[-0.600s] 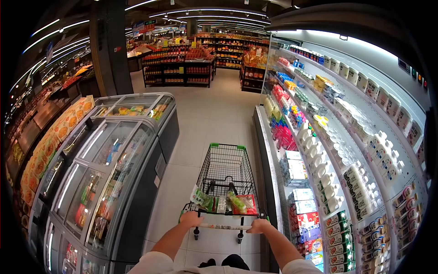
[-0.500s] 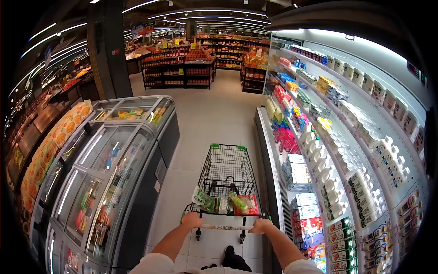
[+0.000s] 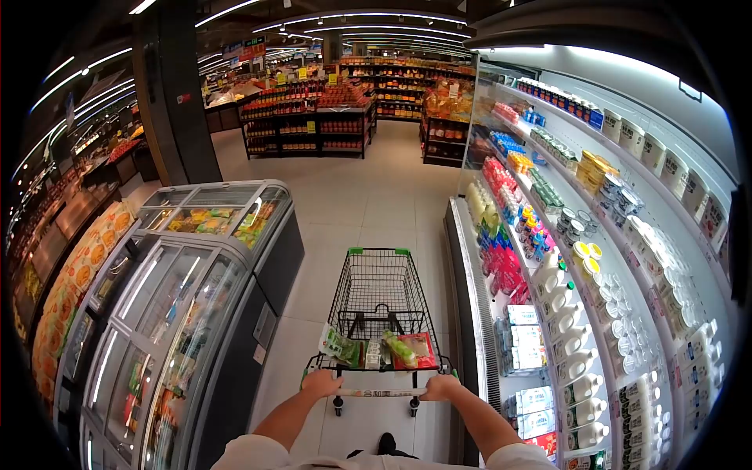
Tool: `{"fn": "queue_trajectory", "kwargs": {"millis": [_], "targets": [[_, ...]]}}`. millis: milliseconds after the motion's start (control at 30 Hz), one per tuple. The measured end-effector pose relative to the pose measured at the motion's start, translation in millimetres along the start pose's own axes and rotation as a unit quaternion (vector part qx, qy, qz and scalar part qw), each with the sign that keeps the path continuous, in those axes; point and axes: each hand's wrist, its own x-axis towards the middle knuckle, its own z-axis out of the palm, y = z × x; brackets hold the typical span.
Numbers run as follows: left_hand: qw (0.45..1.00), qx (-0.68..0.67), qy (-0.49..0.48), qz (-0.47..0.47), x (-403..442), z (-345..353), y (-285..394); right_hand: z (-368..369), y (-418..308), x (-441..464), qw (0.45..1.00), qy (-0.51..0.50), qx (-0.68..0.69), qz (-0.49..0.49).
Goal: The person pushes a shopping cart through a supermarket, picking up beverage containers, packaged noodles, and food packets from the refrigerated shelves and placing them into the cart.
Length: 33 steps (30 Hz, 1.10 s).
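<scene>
My left hand (image 3: 321, 384) is wrapped round the left end of the cart's handle (image 3: 381, 393), and my right hand (image 3: 441, 387) grips its right end. The black wire shopping cart (image 3: 377, 276) with green corners stands in front of me in the aisle. In its raised rear section lie a bag of green vegetables (image 3: 341, 346), a pale package (image 3: 373, 353), a green wrapped item (image 3: 400, 349) and a red package (image 3: 424, 349). The large front basket holds nothing that I can see.
Glass-topped freezers (image 3: 168, 290) line the left side. A lit dairy cooler (image 3: 472, 313) with bottles (image 3: 578, 337) runs close along the right. Ahead are a display of jars (image 3: 305, 125), a smaller stand (image 3: 446, 129) and a dark pillar (image 3: 174, 102).
The cart and I have moved forward along the aisle, and the freezers and cooler shelves have slid nearer. The cart sits slightly further left in view. Both hands keep their hold.
</scene>
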Motion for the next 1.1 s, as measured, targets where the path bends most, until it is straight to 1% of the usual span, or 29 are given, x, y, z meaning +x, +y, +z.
{"fn": "queue_trajectory", "kwargs": {"millis": [100,167,267,400,500,533,600,700,767,867,933,1000,1100], "targets": [[1.000,-0.005,-0.010,-0.014,47,-32,9,-37,20,53,1.000,0.004,0.002,-0.013],[1.000,0.004,0.022,-0.011,85,-45,11,-61,28,87,1.000,0.008,-0.002,-0.018],[1.000,-0.009,0.023,-0.006,136,-81,17,-102,41,139,0.999,0.031,-0.010,-0.020],[0.999,-0.005,0.042,0.004,216,-126,17,-173,47,201,1.000,0.004,-0.015,-0.007],[0.998,-0.015,0.058,0.017,279,-160,17,-222,53,251,1.000,0.007,-0.019,-0.006],[0.998,-0.016,0.056,0.019,293,-177,22,-242,52,262,1.000,0.000,-0.014,-0.007],[0.999,-0.034,-0.012,-0.018,327,-218,31,-265,59,301,1.000,0.008,-0.021,-0.004],[0.999,-0.022,0.030,0.008,387,-253,31,-312,66,354,0.999,0.016,-0.033,-0.006],[0.999,-0.025,0.023,0.008,422,-278,33,-337,71,389,0.999,-0.018,-0.032,0.008],[1.000,-0.020,0.018,0.007,478,-313,36,-375,80,440,0.999,-0.020,-0.024,0.019],[0.997,-0.036,0.059,0.020,517,-334,34,-400,83,470,0.999,-0.029,-0.022,0.019],[0.998,-0.026,0.056,0.020,553,-360,37,-428,88,501,0.999,-0.024,-0.012,0.026],[0.999,-0.019,0.043,0.022,606,-401,45,-471,97,548,1.000,-0.004,-0.012,0.009]]}}
